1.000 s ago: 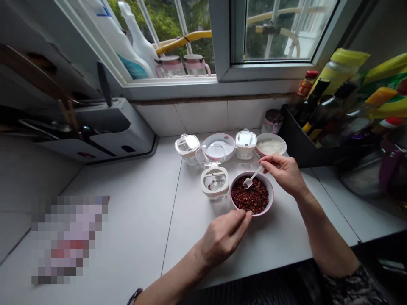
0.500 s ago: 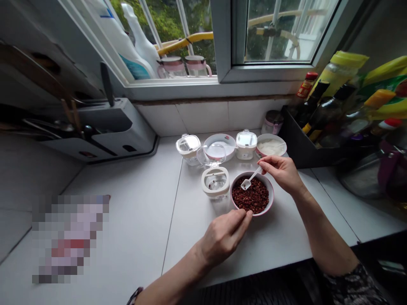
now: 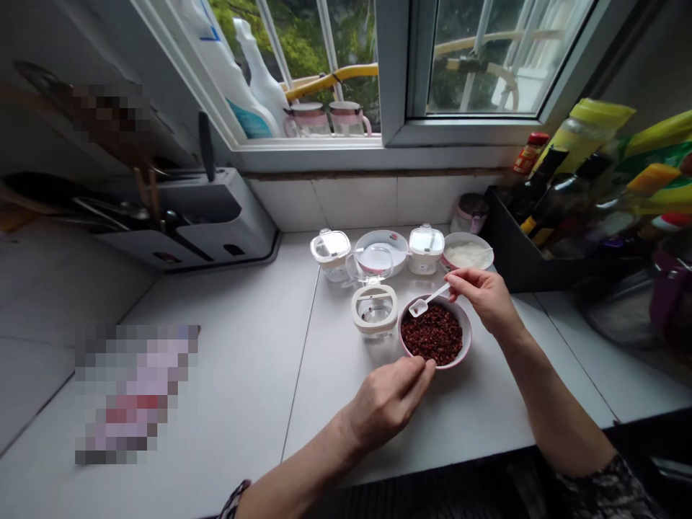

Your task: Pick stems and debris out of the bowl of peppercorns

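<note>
Moved the little white spoon [image 3: 418, 308] in the right hand [image 3: 484, 297] a bit toward the back left corner of the counter [image 3: 232, 404], away from the middle of the red-brown grains [image 3: 433, 336] and up close to the rim of the bowl [image 3: 467, 337], on the side by the open jar [image 3: 375, 328]. Tipped the spoon flatter too, with a handle less steep than a second ago. Turned the whole view a little to the left, now showing more of a black utensil [image 3: 43, 191] near that same back left corner.
</note>
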A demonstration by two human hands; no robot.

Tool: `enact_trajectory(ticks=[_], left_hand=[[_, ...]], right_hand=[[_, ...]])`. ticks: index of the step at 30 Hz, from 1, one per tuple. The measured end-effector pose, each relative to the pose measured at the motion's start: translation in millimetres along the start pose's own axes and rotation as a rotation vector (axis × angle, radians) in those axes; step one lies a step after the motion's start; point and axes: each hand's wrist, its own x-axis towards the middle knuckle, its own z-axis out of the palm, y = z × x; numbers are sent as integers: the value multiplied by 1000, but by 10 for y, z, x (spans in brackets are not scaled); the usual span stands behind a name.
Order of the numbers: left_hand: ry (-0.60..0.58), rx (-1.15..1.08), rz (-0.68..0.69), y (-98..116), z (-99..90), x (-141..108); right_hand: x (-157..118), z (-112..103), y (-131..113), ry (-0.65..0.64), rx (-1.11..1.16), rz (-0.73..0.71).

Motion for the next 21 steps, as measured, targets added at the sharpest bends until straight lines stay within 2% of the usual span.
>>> enact_trajectory(ticks=[5,9,12,14,16,18,21], left_hand=[[-10,34,32,-10,-1,-11],[2,46,50,-19,0,-18],[5,51,66,-13,6,-21],[2,43,58,-3,12,-21],[-5,1,3,7,17,-18],[-7,-23,-25,11,14,-13],[-9,26,29,-2,-5,-12]], right_hand=[[-141,261,-47,101,47,-134],[-280,432,-34,88,-74,-254],[-329,449,-10,68,-302,-519],[-336,433,0,10,-434,-726],[-341,419,-3,-73,-504,-864],[-353,403,-27,-84,-524,-888],[-361,335,-96,48,-508,-756]])
